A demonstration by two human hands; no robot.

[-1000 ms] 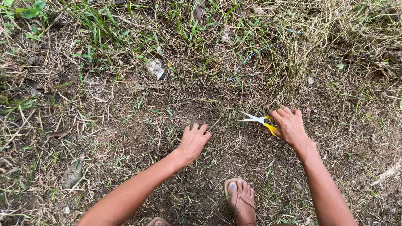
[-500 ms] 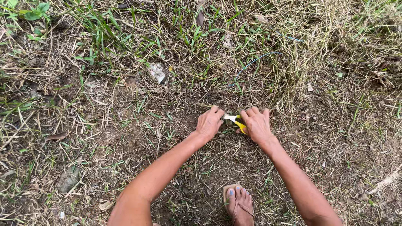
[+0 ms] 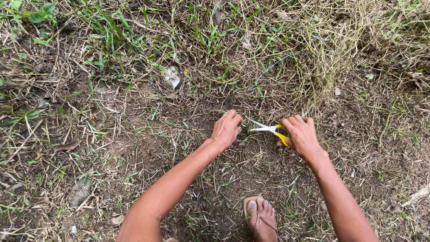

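My right hand (image 3: pixel 302 134) grips a pair of yellow-handled scissors (image 3: pixel 271 130), their silver blades apart and pointing left just above the ground. My left hand (image 3: pixel 226 129) is down on the dirt a little left of the blade tips, fingers curled into the short grass; whether it pinches any blades of grass is hidden. Both arms reach forward from the bottom of the view.
The ground is bare soil with dry straw and green tufts (image 3: pixel 112 31) farther off. A whitish stone (image 3: pixel 172 77) lies up left, a thin blue wire (image 3: pixel 277 62) curves in the grass ahead. My sandalled foot (image 3: pixel 260 217) is at the bottom.
My right hand with the scissors swung left to meet my left hand, then both shifted slightly right. The left hand went from spread flat to curled on the grass.
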